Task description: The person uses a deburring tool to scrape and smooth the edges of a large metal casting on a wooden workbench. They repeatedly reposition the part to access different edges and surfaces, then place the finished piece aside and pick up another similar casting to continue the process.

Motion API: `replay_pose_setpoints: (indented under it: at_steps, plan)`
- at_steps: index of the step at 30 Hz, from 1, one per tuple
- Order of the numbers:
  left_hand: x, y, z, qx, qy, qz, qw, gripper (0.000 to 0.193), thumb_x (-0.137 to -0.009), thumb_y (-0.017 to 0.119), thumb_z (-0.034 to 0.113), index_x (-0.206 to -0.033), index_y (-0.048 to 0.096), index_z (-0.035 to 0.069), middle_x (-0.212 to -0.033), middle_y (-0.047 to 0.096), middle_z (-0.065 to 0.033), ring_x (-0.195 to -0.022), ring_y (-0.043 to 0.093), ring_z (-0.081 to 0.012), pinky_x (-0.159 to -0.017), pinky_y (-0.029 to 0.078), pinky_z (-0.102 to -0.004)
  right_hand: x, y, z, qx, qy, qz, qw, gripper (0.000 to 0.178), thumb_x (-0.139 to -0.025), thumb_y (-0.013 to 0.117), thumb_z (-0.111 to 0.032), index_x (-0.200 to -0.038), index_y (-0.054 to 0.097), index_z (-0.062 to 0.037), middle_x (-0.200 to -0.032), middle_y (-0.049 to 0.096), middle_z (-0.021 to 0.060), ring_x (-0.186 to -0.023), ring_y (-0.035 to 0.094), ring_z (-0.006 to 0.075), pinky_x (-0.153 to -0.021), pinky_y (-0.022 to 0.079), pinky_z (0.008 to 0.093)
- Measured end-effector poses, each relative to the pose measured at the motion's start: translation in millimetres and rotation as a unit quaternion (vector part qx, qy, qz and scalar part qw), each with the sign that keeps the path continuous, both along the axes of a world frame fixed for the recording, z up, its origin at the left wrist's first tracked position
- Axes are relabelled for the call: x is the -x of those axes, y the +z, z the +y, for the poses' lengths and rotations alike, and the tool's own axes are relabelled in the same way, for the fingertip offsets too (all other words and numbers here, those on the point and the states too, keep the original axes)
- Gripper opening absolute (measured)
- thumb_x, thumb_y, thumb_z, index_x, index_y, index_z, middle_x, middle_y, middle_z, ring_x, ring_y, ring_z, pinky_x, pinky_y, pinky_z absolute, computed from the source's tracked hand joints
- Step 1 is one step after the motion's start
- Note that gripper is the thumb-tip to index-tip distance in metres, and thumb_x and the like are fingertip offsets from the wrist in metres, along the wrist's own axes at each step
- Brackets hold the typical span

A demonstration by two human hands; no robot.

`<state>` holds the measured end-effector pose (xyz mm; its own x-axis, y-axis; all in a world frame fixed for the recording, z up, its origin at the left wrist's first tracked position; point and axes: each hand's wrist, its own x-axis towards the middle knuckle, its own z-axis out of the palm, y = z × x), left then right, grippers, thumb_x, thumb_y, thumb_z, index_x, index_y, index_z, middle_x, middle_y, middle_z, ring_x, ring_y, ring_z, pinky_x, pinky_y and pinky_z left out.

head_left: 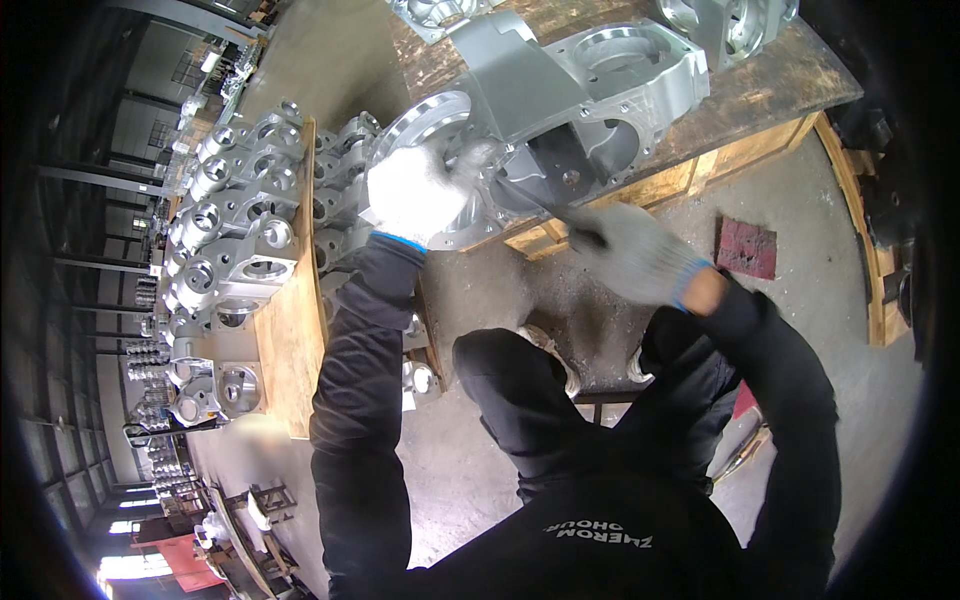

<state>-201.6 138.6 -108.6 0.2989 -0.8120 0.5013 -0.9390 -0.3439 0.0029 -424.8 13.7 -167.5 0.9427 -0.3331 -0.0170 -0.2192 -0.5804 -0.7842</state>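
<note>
A large silver machined metal casting (530, 85) with round bores lies on a worn wooden bench top in front of me. My left hand (415, 195), in a white glove washed out by glare, grips the casting's near-left part beside a big ring-shaped bore; its fingertips are blurred. My right hand (635, 252), in a grey-white glove, is closed around a thin dark hand tool (532, 196), perhaps a file. The tool points left toward the casting's near edge, close to my left fingers. Whether its tip touches the metal I cannot tell.
More castings (735, 25) stand at the bench's far right. On my left, a wooden pallet (290, 330) bears several rows of similar castings (240, 215). A dark red mat (746, 248) lies on the floor to the right, near a wooden crate edge (885, 320). My knees are beneath the bench front.
</note>
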Motion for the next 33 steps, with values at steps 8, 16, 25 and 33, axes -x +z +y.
replay_pose_setpoints:
  at_steps: [8,16,25,33]
  plan:
    - [3.7,1.9,0.6,-0.024,0.014,0.04,0.999,0.043,-0.094,0.068,0.053,-0.099,0.082,0.013,-0.073,0.071,-0.0148,-0.067,0.071,-0.0331,-0.064,0.056,-0.041,-9.2,2.4,-1.8,-0.2,-0.034,0.1,0.974,0.033,-0.1,0.056,-0.023,-0.119,0.068,0.0012,-0.097,0.071,0.0275,-0.083,0.066,0.0471,-0.075,0.055,0.0472]
    - [3.9,4.6,-2.1,-0.015,-0.009,0.067,0.998,0.04,-0.093,0.071,0.048,-0.107,0.079,0.011,-0.086,0.075,-0.0148,-0.076,0.073,-0.0328,-0.069,0.057,-0.0401,-12.0,-12.7,9.4,-0.177,-0.056,0.021,0.982,0.035,-0.1,0.055,-0.02,-0.122,0.066,0.0045,-0.091,0.069,0.0304,-0.084,0.072,0.039,-0.076,0.053,0.0457]
    - [6.2,4.5,-0.3,-0.04,0.026,0.063,0.997,0.046,-0.092,0.073,0.051,-0.101,0.077,0.005,-0.074,0.072,-0.0129,-0.064,0.071,-0.0288,-0.061,0.056,-0.0385,-16.2,-6.5,14.9,-0.214,-0.06,0.057,0.973,0.039,-0.101,0.055,-0.02,-0.131,0.063,0.004,-0.082,0.066,0.0225,-0.076,0.065,0.0187,-0.072,0.053,0.0361]
    - [2.4,3.6,-1.4,-0.059,0.053,0.066,0.995,0.051,-0.09,0.073,0.054,-0.104,0.078,0.006,-0.078,0.074,-0.0138,-0.067,0.072,-0.0308,-0.064,0.057,-0.0386,-25.5,-7.7,11.3,-0.196,-0.03,0.001,0.98,0.035,-0.101,0.057,-0.02,-0.125,0.066,0.0044,-0.106,0.07,0.0312,-0.103,0.072,0.0362,-0.088,0.054,0.0425]
